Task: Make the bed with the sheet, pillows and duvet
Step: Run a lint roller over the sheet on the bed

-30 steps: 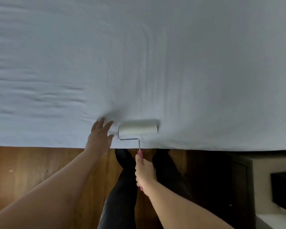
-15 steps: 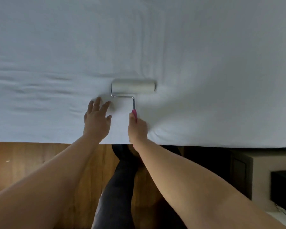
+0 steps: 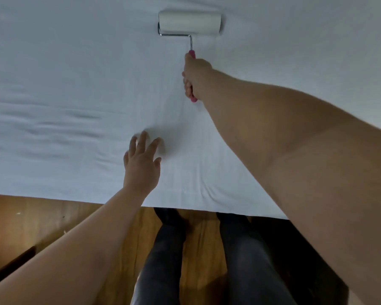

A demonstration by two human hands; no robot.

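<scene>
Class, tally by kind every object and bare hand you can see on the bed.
Sheets: 1, white sheet
Lint rollers: 1, lint roller
Hands: 2, left hand, right hand
Total: 4

My lint roller [image 3: 189, 23] lay far out ahead, white drum crosswise, pink handle [image 3: 192, 55] pointing back at me. Below, my dark trousers [image 3: 163, 256] stood over the wooden floor [image 3: 42, 219].

1. The white sheet [image 3: 75, 62] lay wide open left of the lint roller [image 3: 189, 23], just shallow wrinkles there.
2. The left hand [image 3: 142, 166] sat flat near the bed edge.
3. The right hand [image 3: 195, 75], gripping the roller handle, blocked the middle.
</scene>
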